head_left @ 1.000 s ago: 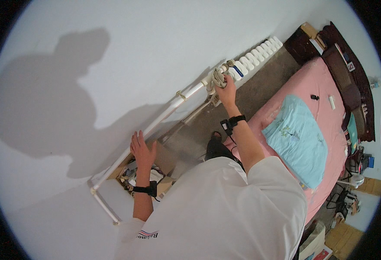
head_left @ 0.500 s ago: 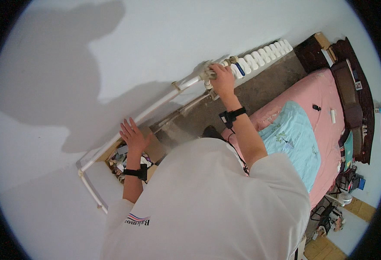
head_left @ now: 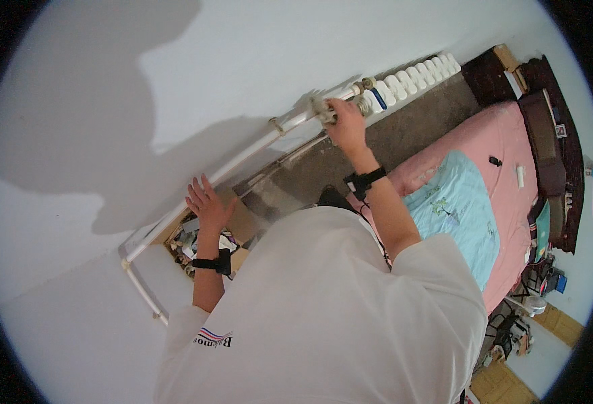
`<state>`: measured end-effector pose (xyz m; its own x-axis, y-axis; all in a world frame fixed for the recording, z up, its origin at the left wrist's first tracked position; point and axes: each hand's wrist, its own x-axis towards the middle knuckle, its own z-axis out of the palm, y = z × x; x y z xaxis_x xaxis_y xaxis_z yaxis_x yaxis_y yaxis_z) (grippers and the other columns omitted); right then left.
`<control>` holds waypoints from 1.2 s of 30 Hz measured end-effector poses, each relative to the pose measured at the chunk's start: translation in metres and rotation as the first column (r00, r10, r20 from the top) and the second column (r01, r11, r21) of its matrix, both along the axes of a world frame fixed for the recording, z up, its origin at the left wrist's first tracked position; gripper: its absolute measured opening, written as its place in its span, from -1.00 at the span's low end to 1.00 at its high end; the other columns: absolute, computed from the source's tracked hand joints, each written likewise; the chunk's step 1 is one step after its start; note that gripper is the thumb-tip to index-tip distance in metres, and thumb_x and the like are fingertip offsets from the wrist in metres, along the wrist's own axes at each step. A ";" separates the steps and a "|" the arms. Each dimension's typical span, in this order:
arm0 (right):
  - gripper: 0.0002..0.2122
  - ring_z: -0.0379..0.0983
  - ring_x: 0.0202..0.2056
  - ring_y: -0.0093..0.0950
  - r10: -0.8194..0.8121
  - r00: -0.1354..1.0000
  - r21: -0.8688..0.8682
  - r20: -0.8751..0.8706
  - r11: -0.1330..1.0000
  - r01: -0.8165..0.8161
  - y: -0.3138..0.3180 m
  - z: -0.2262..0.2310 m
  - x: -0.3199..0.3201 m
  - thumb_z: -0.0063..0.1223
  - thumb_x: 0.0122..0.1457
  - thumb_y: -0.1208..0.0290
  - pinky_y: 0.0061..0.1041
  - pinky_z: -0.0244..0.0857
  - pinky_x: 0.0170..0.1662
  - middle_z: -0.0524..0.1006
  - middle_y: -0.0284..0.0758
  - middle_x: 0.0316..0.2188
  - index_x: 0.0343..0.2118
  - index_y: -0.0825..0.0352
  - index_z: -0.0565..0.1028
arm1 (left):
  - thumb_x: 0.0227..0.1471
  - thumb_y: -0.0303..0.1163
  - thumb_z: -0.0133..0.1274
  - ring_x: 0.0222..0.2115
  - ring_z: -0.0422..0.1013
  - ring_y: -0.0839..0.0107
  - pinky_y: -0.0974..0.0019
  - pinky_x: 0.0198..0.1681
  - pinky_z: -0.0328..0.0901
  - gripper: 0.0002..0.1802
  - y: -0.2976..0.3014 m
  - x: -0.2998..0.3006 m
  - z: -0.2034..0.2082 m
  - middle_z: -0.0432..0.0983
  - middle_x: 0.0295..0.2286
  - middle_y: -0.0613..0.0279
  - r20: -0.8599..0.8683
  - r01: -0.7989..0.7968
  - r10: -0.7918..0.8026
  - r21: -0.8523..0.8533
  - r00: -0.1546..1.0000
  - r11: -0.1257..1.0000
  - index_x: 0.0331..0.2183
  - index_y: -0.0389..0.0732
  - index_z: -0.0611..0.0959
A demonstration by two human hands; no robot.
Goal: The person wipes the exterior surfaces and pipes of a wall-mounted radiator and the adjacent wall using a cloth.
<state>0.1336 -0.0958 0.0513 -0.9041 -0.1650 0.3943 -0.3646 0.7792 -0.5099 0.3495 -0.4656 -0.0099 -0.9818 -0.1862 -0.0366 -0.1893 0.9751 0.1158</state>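
Note:
A white pipe (head_left: 246, 153) runs along the wall, slanting from lower left up to a white radiator (head_left: 411, 79). My right hand (head_left: 348, 128) is closed on a crumpled greyish rag (head_left: 321, 110), which lies against the pipe a little short of a valve with a blue handle (head_left: 379, 99). The fingertips are partly hidden by the rag. Farther left, my left hand (head_left: 209, 207) has its fingers spread beside the pipe and holds nothing; whether it touches the pipe, I cannot tell. Both wrists carry black straps with small devices.
Below my left hand stands an open cardboard box (head_left: 242, 222) of mixed small items. A bed with a pink sheet (head_left: 512, 148) and a light blue cloth (head_left: 461, 215) is on the right, with a dark wooden headboard (head_left: 569, 188) behind. Grey floor (head_left: 421, 124) lies between bed and radiator.
The view has shifted slightly. My right hand and the rag have moved a short way along the pipe, away from the valve. My left hand remains spread by the pipe.

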 end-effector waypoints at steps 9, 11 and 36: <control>-0.60 0.42 -0.18 -0.03 -0.182 0.983 -0.171 -0.007 0.969 0.179 -0.011 -0.012 0.007 0.31 -0.09 0.48 -0.15 0.34 -0.14 0.50 -0.14 -0.25 -0.15 0.32 0.41 | -0.08 0.32 0.18 0.31 -0.23 -0.30 -0.48 0.22 -0.22 0.34 -0.004 -0.002 -0.002 -0.25 0.31 -0.24 0.014 -0.002 0.003 -0.061 1.000 0.998 0.37 -0.20 -0.19; -0.60 0.42 -0.18 -0.02 -0.192 0.981 -0.235 0.007 0.954 0.188 -0.021 -0.019 0.020 0.31 -0.08 0.49 -0.14 0.33 -0.14 0.47 -0.14 -0.24 -0.16 0.34 0.40 | -0.07 0.32 0.17 0.30 -0.22 -0.31 -0.49 0.22 -0.21 0.33 -0.004 0.000 -0.002 -0.23 0.31 -0.24 0.042 0.004 -0.002 -0.029 0.999 1.000 0.36 -0.21 -0.18; -0.55 0.44 -0.12 0.18 -0.150 0.904 -0.136 0.401 0.966 0.221 -0.025 -0.061 0.047 0.17 0.10 0.33 -0.02 0.34 -0.10 0.51 0.19 -0.22 -0.04 0.49 0.30 | -0.05 0.16 0.22 0.30 -0.26 -0.30 -0.44 0.26 -0.35 0.25 0.004 -0.008 0.021 -0.24 0.29 -0.29 0.163 -0.050 0.037 0.078 0.986 0.996 0.35 -0.21 -0.16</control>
